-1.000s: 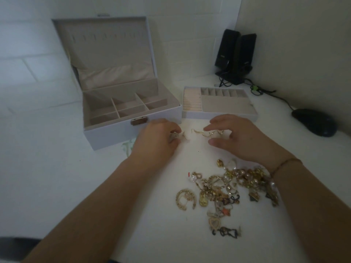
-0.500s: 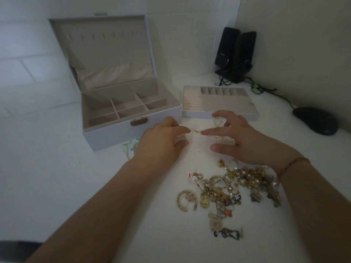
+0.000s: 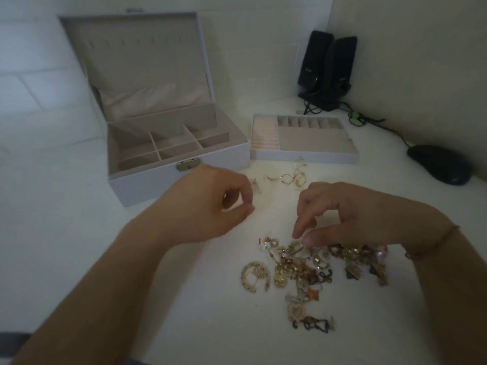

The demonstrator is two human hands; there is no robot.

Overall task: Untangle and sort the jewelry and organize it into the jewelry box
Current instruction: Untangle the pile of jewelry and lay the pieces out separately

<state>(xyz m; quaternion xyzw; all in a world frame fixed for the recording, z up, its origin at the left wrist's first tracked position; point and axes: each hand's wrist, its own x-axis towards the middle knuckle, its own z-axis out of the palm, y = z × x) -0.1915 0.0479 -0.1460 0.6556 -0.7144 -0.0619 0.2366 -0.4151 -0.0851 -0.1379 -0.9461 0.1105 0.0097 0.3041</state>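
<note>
A: Where is the jewelry sitting?

B: Most of it is a tangled pile [image 3: 311,270] on the white surface [image 3: 79,233], near the person and under the right hand [image 3: 350,214]. A gold horseshoe-shaped piece [image 3: 254,276] lies just left of the pile, apart from it. A few thin gold hoops [image 3: 290,177] lie farther back, just in front of the tray [image 3: 313,139].

A: And the jewelry box?

B: The jewelry box [image 3: 168,180] stands open at the back left, lid upright, with its divided compartments showing. I see nothing in them. The tray sits just beside it on the right, with ring rolls at its left end and a row of small slots along the back.

A: What is the right hand doing?

B: It hangs over the far edge of the pile, fingers curled downward. Thumb and forefinger meet in a narrow grip at the top of the heap. Whether they actually pinch a piece is too blurred for me to tell. A thin bracelet [image 3: 434,243] circles that wrist.

A: The left hand?

B: The left hand [image 3: 210,204] is left of the pile, in front of the box. Its fingers are curled and the thumb tip is near the forefinger, a narrow grip with nothing visible inside it. A small pale piece [image 3: 255,181] lies just beyond the fingertips.

A: Anything else around?

B: 2 black speakers [image 3: 326,67] stand in the corner, with cables running along the wall, and a black mouse [image 3: 438,164] rests at the far right.
</note>
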